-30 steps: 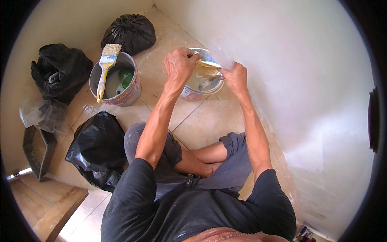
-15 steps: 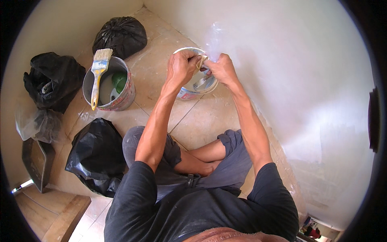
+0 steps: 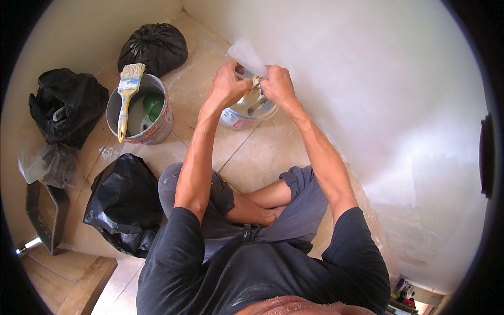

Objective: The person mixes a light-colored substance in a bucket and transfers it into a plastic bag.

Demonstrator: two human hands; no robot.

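My left hand (image 3: 227, 85) and my right hand (image 3: 278, 86) are closed close together over a small pale bucket (image 3: 236, 122). Between them they pinch a clear plastic bag (image 3: 248, 56); its loose part sticks out away from me and leans left. Where the fingers meet, a crumpled cream-coloured bit (image 3: 255, 82) shows, perhaps the bag's smeared mouth. Both hands partly cover the bucket's opening, and what lies inside is hard to make out. The fingertips are largely hidden.
To the left, a paintbrush (image 3: 127, 100) lies across a grey bucket (image 3: 167, 118) holding something green. Black plastic bags (image 3: 123, 202) stand around it. Farther left is a dark angular frame (image 3: 62, 210), near a wooden piece (image 3: 86, 281). A pale wall (image 3: 378, 105) rises on my right.
The plastic bag's loose part has swung from upright near my right hand to leaning left between both hands. My hands have shifted slightly left.
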